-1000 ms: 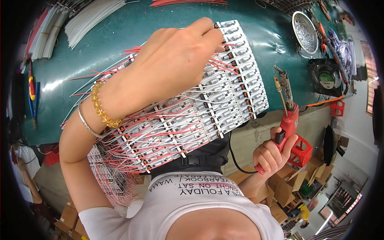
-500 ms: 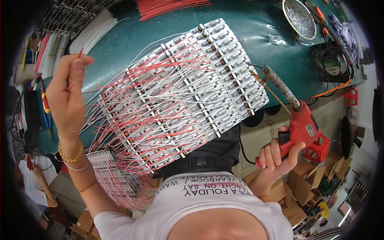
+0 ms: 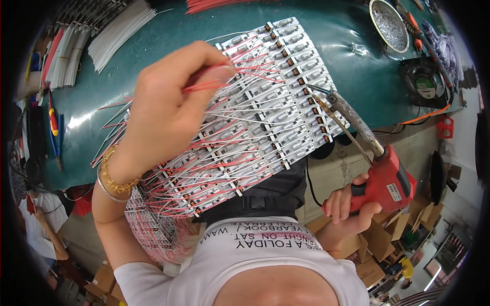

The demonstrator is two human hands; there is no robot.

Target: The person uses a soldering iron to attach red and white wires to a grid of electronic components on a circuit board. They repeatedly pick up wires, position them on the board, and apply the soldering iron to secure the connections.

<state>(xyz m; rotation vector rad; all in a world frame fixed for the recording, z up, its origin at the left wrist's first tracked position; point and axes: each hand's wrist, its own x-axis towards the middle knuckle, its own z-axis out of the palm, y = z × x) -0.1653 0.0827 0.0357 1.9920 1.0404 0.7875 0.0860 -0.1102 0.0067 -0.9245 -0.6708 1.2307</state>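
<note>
My left hand [image 3: 173, 102] is closed, pinching red wires [image 3: 204, 85] between thumb and fingers above the panel. Beneath it lies a panel of small circuit boards [image 3: 265, 102] in rows, with many red and white wires fanning off to its left; the hand hides part of them. My right hand [image 3: 352, 206] grips the handle of a red soldering gun [image 3: 388, 178]. Its metal barrel slants up and left, and the tip [image 3: 312, 87] sits over the right-hand rows of the panel. Whether the tip touches a board I cannot tell.
On the green table [image 3: 347, 66] are white wires [image 3: 120, 33], red wires [image 3: 224, 4], a metal bowl [image 3: 389, 28], a small black fan [image 3: 423, 84] and a screwdriver [image 3: 52, 120]. More wired boards [image 3: 153, 224] hang below left. Cardboard boxes [image 3: 380, 239] stand on the floor at right.
My left hand has swung right from the table's left side to over the panel, red wire in its pinch. The soldering gun has shifted slightly down and left at its tip.
</note>
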